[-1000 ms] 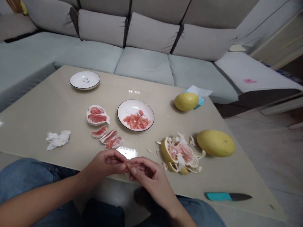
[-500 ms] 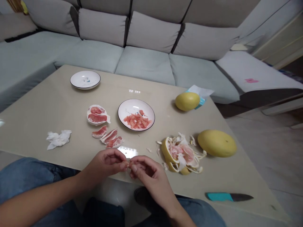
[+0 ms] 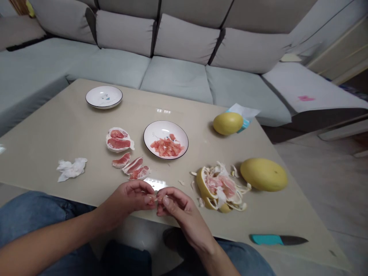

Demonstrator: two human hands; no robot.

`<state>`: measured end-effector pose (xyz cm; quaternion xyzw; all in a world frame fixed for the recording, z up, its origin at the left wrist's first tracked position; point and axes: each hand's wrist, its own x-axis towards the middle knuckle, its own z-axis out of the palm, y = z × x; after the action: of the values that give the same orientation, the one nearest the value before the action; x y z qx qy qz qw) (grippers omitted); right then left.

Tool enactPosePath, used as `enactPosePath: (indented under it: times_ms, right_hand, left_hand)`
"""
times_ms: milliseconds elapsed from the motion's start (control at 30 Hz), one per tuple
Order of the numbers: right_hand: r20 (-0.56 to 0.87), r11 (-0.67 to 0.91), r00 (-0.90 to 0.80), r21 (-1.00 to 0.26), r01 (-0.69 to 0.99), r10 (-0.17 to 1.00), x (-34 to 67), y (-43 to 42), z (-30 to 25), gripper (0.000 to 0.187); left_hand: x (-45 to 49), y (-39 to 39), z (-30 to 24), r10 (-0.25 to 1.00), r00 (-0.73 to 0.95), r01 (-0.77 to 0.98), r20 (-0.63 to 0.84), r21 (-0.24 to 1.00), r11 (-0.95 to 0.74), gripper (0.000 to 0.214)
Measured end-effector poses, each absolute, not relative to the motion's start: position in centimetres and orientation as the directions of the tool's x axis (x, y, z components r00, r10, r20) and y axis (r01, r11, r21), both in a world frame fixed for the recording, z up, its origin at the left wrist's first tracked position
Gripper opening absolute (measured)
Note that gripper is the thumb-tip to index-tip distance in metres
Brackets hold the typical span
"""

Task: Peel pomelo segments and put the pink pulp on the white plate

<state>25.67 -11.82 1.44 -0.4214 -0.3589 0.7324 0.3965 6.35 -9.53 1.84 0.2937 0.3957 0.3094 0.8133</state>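
Note:
Just over the table's near edge, my left hand [image 3: 130,200] and my right hand [image 3: 184,215] meet fingertip to fingertip. Both are closed in a pinch on a small pinkish piece of pomelo [image 3: 156,199], mostly hidden by the fingers. Beyond my left hand lie peeled pomelo segments [image 3: 133,165] and a partly peeled pomelo chunk [image 3: 118,142] with red flesh and white pith. A dark-rimmed white plate [image 3: 164,128] holds loose bits of red pomelo flesh. Right of my hands, a yellow pomelo rind [image 3: 203,186] is heaped with peel and membrane scraps.
One whole pomelo [image 3: 263,174] sits right of the rind; another pomelo [image 3: 228,123] rests against a blue tissue pack [image 3: 245,124]. A turquoise-handled knife [image 3: 278,240] lies near the front right edge. Crumpled tissue [image 3: 71,169] and a second plate [image 3: 104,91] are at left.
My fingertips have drawn slightly apart, and my right hand has tilted up a little. A bit more of the pinkish pomelo shows between them. The things on the table have stayed put.

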Motion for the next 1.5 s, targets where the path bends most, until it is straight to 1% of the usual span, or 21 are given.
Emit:
enactPosePath:
  times_ms: [133,333,467,733,833,1033,1100,1133,1167,1200,1233,1267,1367,1500]
  right_hand:
    - [-0.355,-0.477,-0.362,-0.809,-0.342,0.862,25.6,-11.8,1.2,0.022]
    - [-0.382,-0.538,-0.402,-0.73,-0.422,0.833,25.7,-11.6,1.4,0.021]
    - [-0.406,-0.567,-0.41,-0.699,-0.437,0.817,25.8,-11.4,1.6,0.023]
    - [-0.427,-0.572,-0.385,-0.671,-0.471,0.818,25.7,-11.2,1.6,0.024]
    - [-0.445,-0.571,-0.361,-0.681,-0.459,0.82,25.8,-11.0,1.6,0.027]
    - [-0.43,-0.545,-0.34,-0.717,-0.434,0.837,25.9,-11.0,1.3,0.028]
    - [-0.405,-0.495,-0.294,-0.784,-0.376,0.866,26.3,-10.3,0.9,0.028]
    - [-0.371,-0.434,-0.247,-0.851,-0.295,0.895,26.7,-9.6,0.7,0.029]
    - [-0.32,-0.356,-0.194,-0.915,-0.19,0.927,27.0,-8.6,0.4,0.03]
    - [-0.234,-0.24,-0.128,-0.97,-0.033,0.964,27.5,-7.4,0.1,0.032]
    - [-0.108,-0.097,-0.057,-0.98,0.175,0.993,27.9,-6.0,-0.2,0.035]
    - [-0.037,-0.036,-0.001,-0.968,0.247,0.999,28.4,-4.4,-0.5,0.035]
    - [0.095,0.053,0.09,-0.919,0.39,0.991,29.3,0.1,-1.5,0.032]
    - [0.193,0.118,0.083,-0.832,0.541,0.978,29.6,3.4,-2.2,0.019]
  left_hand:
    - [6.3,-9.4,2.2,0.711,0.502,-0.28,-0.492,0.686,0.672,0.016]
    - [6.2,-9.3,2.5,0.683,0.537,-0.303,-0.495,0.642,0.704,0.014]
    - [6.1,-9.2,2.6,0.668,0.552,-0.298,-0.499,0.631,0.717,0.012]
    - [6.0,-9.0,2.5,0.656,0.57,-0.332,-0.495,0.592,0.735,0.01]
    - [6.0,-8.9,2.4,0.655,0.569,-0.332,-0.498,0.59,0.736,0.01]
    - [6.1,-8.9,2.4,0.651,0.566,-0.341,-0.506,0.576,0.743,0.01]
    - [6.1,-8.8,2.5,0.652,0.558,-0.342,-0.513,0.574,0.744,0.01]
    - [6.1,-8.8,2.5,0.656,0.553,-0.343,-0.514,0.576,0.742,0.01]
    - [6.1,-8.8,2.6,0.66,0.548,-0.346,-0.515,0.578,0.739,0.01]
    - [6.1,-8.7,2.7,0.665,0.541,-0.35,-0.514,0.581,0.735,0.011]
    - [6.0,-8.7,2.7,0.671,0.534,-0.355,-0.514,0.584,0.73,0.011]
    - [6.0,-8.7,2.8,0.675,0.529,-0.359,-0.514,0.585,0.727,0.011]
    - [5.7,-8.6,2.8,0.688,0.517,-0.372,-0.509,0.59,0.716,0.012]
    - [4.9,-8.3,2.5,0.7,0.507,-0.393,-0.503,0.588,0.707,0.012]
